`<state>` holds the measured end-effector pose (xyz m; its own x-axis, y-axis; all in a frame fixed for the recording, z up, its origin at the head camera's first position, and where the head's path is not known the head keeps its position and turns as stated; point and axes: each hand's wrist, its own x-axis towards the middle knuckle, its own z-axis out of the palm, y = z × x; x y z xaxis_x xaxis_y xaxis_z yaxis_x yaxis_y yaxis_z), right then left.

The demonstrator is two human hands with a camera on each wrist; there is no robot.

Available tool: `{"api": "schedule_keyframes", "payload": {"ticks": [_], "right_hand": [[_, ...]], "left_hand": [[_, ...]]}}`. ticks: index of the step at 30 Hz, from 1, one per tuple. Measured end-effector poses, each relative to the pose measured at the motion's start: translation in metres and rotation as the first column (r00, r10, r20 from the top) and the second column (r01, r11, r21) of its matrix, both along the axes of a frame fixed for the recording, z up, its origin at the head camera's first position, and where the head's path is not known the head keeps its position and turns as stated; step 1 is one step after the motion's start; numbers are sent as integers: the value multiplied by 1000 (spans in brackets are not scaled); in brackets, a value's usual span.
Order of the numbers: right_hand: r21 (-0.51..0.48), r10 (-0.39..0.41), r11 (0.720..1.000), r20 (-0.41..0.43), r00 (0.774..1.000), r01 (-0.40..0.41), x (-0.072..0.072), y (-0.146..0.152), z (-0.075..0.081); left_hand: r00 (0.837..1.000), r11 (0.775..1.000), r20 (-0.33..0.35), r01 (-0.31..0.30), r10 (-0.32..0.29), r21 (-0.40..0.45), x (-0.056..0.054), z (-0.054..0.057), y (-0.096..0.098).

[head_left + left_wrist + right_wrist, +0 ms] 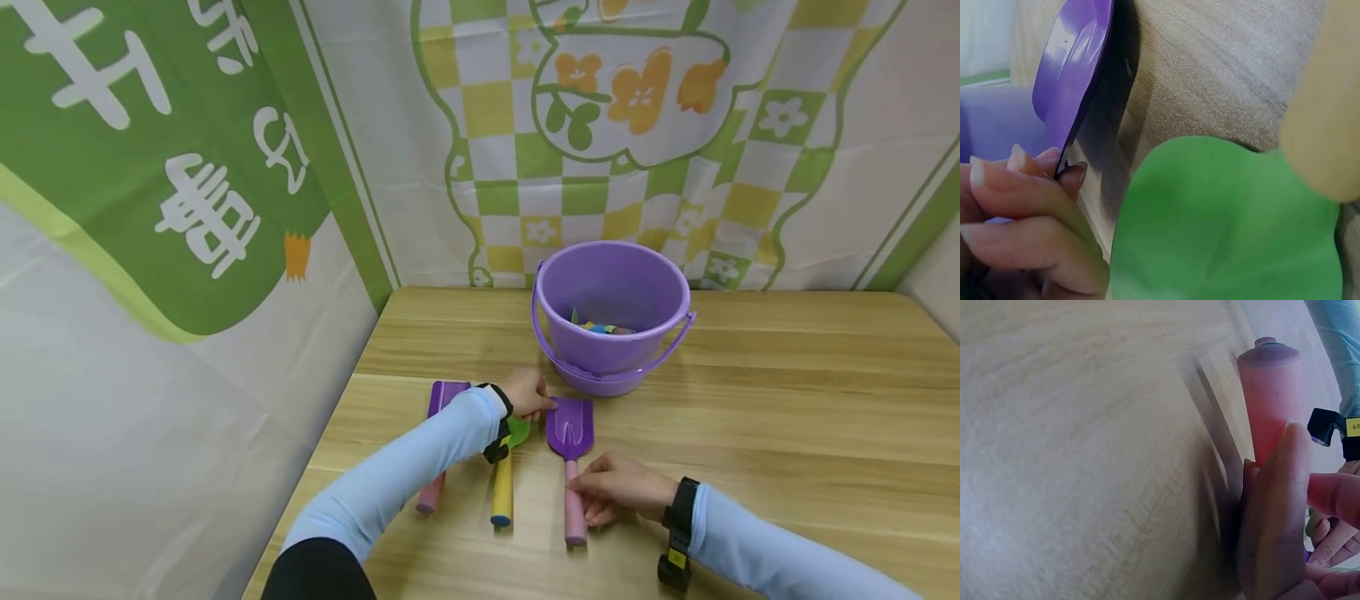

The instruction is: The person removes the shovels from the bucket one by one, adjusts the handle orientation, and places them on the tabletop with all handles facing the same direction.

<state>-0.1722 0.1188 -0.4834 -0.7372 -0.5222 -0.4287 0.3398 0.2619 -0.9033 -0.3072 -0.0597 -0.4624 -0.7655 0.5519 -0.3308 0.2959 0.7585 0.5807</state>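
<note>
A toy shovel (570, 429) with a purple blade and pink handle lies at the front middle of the table. My left hand (525, 393) pinches the far left corner of its blade between fingertips and thumb, which the left wrist view shows close up at the purple blade (1075, 62). Around the pink handle (1272, 394) curl the thumb and fingers of my right hand (626, 486). Just left lies a green shovel (502, 492) with a yellow handle, its blade partly hidden by my left wrist. Farther left, another purple shovel (447, 393) is half covered by my left forearm.
Behind the shovels stands a purple bucket (611, 362) with small colourful pieces inside and its handle hanging down in front. The wooden table (810, 400) meets a printed cloth (498, 108) at the back and another cloth wall on the left.
</note>
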Motion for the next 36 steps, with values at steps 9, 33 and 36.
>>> {"api": "schedule_keyframes", "payload": {"ticks": [9,33,36], "right_hand": [[33,-26,999,-5,1000,26,-3,-1,-1],[148,30,989,-86,996,-17,-8,16,33],[222,56,975,-145,988,-23,-12,22,50]], "left_hand": [[999,999,5,-34,34,4,0,4,2],[996,993,-15,-82,83,81,-5,39,-22],[993,991,-57,-95,101,97,-11,52,-26]]}}
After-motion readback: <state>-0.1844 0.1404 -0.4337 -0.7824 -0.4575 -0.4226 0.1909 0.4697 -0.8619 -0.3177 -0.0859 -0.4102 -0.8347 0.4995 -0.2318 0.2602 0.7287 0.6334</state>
